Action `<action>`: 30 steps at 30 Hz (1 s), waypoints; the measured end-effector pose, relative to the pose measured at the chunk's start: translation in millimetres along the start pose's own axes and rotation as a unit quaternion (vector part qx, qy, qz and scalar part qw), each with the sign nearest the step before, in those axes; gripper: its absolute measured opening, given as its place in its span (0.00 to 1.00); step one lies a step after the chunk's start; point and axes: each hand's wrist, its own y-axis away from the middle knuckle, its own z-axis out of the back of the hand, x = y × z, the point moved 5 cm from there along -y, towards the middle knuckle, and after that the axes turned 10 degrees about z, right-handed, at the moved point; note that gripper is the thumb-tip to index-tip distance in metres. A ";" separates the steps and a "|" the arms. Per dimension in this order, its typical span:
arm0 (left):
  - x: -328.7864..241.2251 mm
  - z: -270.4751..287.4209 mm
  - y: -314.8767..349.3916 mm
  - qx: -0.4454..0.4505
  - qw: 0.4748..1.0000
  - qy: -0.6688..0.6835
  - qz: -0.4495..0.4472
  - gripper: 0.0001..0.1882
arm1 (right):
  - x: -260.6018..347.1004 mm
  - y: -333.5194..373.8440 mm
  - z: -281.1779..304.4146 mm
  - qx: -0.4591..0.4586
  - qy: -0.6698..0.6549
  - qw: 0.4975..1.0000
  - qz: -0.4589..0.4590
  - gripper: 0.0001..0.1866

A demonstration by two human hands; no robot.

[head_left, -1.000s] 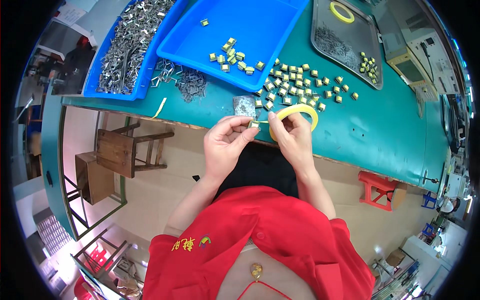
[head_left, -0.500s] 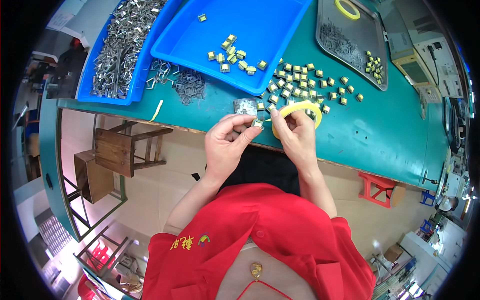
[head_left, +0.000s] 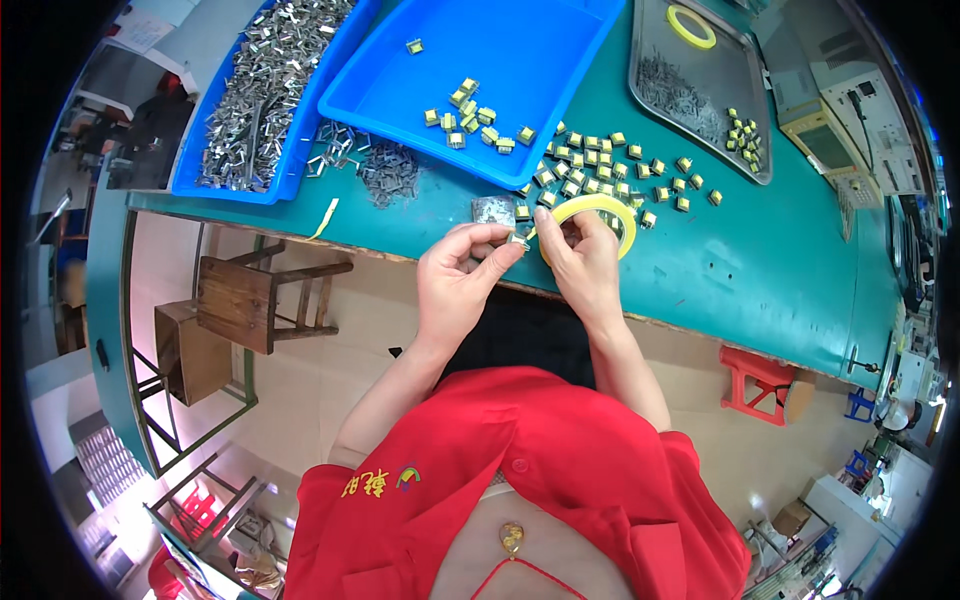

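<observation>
My left hand (head_left: 462,282) pinches a small transformer (head_left: 517,241) between thumb and fingers, over the bench's front edge. Just right of it, my right hand (head_left: 583,262) grips a roll of yellow tape (head_left: 622,216), its thumb and fingers closed on the ring's left side. A short end of the tape seems to reach toward the transformer. Beyond my hands, several yellow-and-black transformers (head_left: 604,158) lie loose on the green bench (head_left: 740,285). A greyish block (head_left: 493,211) sits just past my left fingers.
A blue tray (head_left: 400,95) holds several more transformers. Left of it, a blue bin (head_left: 283,186) is full of metal clips, with dark grey pieces (head_left: 388,175) beside it. At the back right lies a metal tray (head_left: 735,75) with another tape roll (head_left: 692,27). A wooden stool (head_left: 237,303) stands below left.
The tape roll has tilted and shifted slightly left with my right hand. My left hand still pinches the transformer, and the whole view has moved a little.
</observation>
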 end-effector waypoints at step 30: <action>-93.7 -48.0 32.4 0.146 0.948 -0.160 -0.234 0.07 | 59.9 54.5 72.0 -0.112 -0.143 0.964 0.194 0.02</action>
